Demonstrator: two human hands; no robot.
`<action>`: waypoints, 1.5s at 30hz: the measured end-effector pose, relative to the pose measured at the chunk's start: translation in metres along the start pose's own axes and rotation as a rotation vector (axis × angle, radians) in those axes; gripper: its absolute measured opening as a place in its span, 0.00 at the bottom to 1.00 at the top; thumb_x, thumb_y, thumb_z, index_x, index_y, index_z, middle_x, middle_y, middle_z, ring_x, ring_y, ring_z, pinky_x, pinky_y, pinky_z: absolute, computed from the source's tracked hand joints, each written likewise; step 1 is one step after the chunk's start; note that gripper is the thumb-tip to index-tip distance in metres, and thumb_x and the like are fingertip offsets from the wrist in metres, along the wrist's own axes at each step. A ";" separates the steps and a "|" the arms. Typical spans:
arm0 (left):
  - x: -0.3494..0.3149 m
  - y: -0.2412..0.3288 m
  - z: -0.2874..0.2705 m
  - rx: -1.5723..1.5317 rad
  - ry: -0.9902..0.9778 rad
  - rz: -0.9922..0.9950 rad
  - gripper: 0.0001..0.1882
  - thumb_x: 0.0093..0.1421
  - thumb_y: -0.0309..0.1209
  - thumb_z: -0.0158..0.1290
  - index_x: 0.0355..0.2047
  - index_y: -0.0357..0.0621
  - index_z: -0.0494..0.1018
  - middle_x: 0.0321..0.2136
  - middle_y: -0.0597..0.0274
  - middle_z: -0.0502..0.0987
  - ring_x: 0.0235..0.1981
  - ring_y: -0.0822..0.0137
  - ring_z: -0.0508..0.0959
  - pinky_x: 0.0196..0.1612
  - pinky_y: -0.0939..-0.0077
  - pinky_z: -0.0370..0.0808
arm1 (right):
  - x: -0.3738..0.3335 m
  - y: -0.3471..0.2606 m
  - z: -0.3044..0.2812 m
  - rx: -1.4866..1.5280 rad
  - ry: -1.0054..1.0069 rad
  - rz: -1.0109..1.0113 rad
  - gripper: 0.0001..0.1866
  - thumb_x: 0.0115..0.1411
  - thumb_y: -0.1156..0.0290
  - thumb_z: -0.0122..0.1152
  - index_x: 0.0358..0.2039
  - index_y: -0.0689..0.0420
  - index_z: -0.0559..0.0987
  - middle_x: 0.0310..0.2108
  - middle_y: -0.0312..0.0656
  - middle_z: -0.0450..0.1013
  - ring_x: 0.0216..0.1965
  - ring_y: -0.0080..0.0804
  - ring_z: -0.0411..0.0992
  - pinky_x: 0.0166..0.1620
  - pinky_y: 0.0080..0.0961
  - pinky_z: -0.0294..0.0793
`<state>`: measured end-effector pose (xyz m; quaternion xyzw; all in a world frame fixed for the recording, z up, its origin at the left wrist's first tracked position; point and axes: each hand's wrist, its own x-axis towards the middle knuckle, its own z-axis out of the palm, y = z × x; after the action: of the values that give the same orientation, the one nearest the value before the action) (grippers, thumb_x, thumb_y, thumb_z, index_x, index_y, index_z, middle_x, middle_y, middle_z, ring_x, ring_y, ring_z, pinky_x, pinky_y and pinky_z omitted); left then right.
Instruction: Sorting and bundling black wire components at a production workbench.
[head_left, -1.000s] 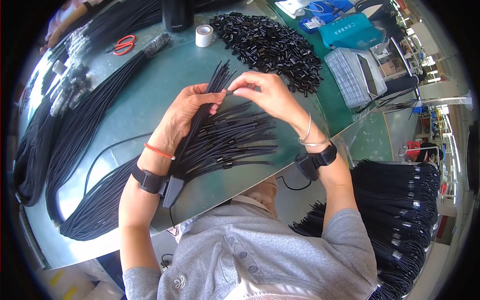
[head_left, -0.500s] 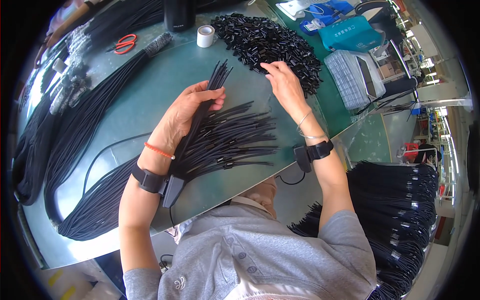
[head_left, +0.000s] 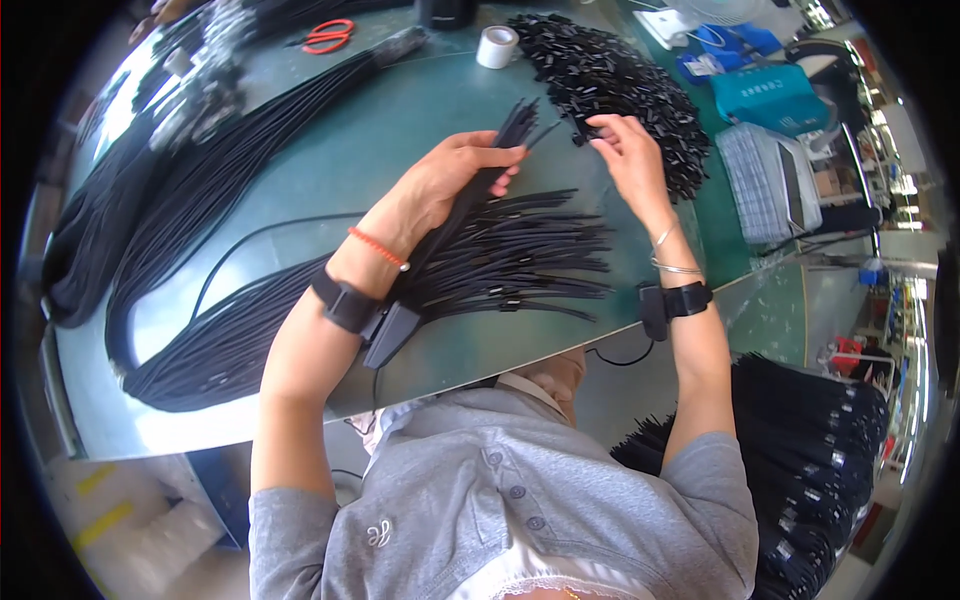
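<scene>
My left hand (head_left: 470, 170) is closed round a bundle of thin black cords (head_left: 517, 122), whose ends stick up past the thumb. One cord end leans out of the bundle toward the right. My right hand (head_left: 632, 165) is at the near left edge of a heap of small black tube pieces (head_left: 640, 85), thumb and fingers drawn together in a pinch. Dark bits show beside these fingertips; what is between them is too small to make out. Below my left hand more black cords (head_left: 530, 250) lie fanned on the green tabletop, several with small pieces on them.
A roll of white tape (head_left: 497, 47) stands left of the heap. Red-handled scissors (head_left: 328, 36) and a long cord bundle (head_left: 250, 140) lie at left. At right are a teal pouch (head_left: 770, 98) and a checked box (head_left: 755, 185); below, stacked black cord bundles (head_left: 800, 450).
The view has shifted, so the table appears farther right and higher. My right hand has come slightly away from the heap toward me. One cord end now stands apart from the held bundle.
</scene>
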<state>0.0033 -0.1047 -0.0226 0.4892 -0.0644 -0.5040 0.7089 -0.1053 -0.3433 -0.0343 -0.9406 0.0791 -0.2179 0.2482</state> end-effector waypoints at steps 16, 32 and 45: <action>0.000 -0.001 -0.005 0.064 -0.119 0.013 0.05 0.58 0.28 0.60 0.32 0.42 0.75 0.24 0.70 0.74 0.20 0.81 0.71 0.25 0.90 0.70 | -0.002 -0.054 -0.009 0.812 -0.351 0.305 0.12 0.62 0.71 0.59 0.45 0.60 0.78 0.38 0.32 0.75 0.38 0.18 0.71 0.41 0.17 0.70; 0.002 0.000 -0.005 0.068 -0.102 -0.002 0.04 0.56 0.26 0.60 0.31 0.42 0.76 0.24 0.70 0.74 0.22 0.80 0.71 0.26 0.88 0.70 | 0.008 -0.060 -0.028 0.686 -0.338 0.174 0.12 0.58 0.72 0.63 0.44 0.57 0.80 0.34 0.33 0.76 0.37 0.19 0.72 0.41 0.18 0.70; 0.000 0.001 -0.004 -0.053 -0.083 0.033 0.08 0.62 0.29 0.54 0.38 0.37 0.74 0.29 0.65 0.76 0.27 0.78 0.75 0.33 0.85 0.74 | -0.006 -0.061 -0.004 -0.285 -0.073 -0.347 0.09 0.54 0.73 0.62 0.37 0.54 0.78 0.27 0.41 0.74 0.31 0.38 0.73 0.36 0.32 0.75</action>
<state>0.0058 -0.1024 -0.0241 0.4477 -0.0884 -0.5138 0.7265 -0.1096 -0.2904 -0.0027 -0.9729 -0.0627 -0.2098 0.0743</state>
